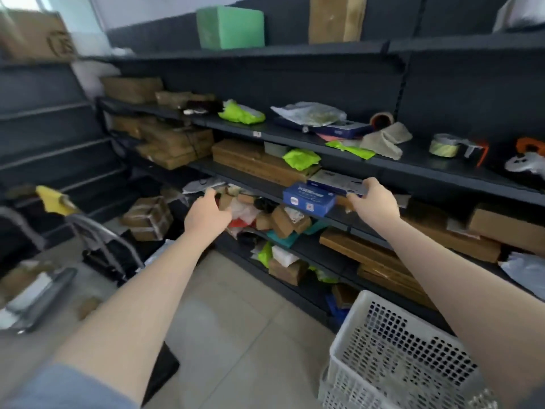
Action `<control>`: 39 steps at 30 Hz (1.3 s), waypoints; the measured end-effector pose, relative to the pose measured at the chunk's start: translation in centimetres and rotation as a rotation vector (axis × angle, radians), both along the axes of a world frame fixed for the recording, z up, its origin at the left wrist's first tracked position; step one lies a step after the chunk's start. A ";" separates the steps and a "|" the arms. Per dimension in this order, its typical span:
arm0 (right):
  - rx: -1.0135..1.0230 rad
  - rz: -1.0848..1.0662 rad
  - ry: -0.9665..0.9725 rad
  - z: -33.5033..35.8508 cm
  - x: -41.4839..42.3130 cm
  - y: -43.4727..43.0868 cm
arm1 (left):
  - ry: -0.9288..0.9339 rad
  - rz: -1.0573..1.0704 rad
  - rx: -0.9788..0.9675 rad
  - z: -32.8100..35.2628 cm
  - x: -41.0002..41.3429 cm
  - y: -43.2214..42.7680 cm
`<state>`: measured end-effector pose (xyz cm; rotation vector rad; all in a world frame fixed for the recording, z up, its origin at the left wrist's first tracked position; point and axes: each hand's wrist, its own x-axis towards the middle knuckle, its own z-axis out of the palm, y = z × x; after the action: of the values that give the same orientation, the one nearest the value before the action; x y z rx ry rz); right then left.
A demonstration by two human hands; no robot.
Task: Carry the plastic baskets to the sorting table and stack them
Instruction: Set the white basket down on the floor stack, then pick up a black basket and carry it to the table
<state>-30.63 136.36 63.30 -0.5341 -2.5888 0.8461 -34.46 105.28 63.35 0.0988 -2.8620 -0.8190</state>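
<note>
A white perforated plastic basket [392, 346] stands on the floor at the lower right, by the foot of the dark shelving, under my right forearm. Neither hand touches it. My right hand [374, 200] is stretched to the edge of a middle shelf, thumb on top and fingers under the end of a pale flat box [333, 180] beside a blue box [308, 199]. My left hand [206, 215] reaches into a heap of small brown parcels and plastic bags [265, 216] on the shelf below; its fingertips are hidden among them.
Dark metal shelves [324, 140] run along the right, loaded with cardboard boxes, green bags and tape rolls. A metal trolley frame [103, 240] and taped parcels [147, 218] stand on the floor at left. Pale floor tiles [236, 320] lie between.
</note>
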 end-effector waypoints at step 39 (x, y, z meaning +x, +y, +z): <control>0.000 0.860 -0.353 -16.9 -33.6 -76.5 | -0.309 0.911 0.111 -16.6 -10.1 -65.7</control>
<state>-64.22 59.86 46.39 0.5443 -3.1605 1.0589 -44.55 39.62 46.78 1.5051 -2.5329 -0.7725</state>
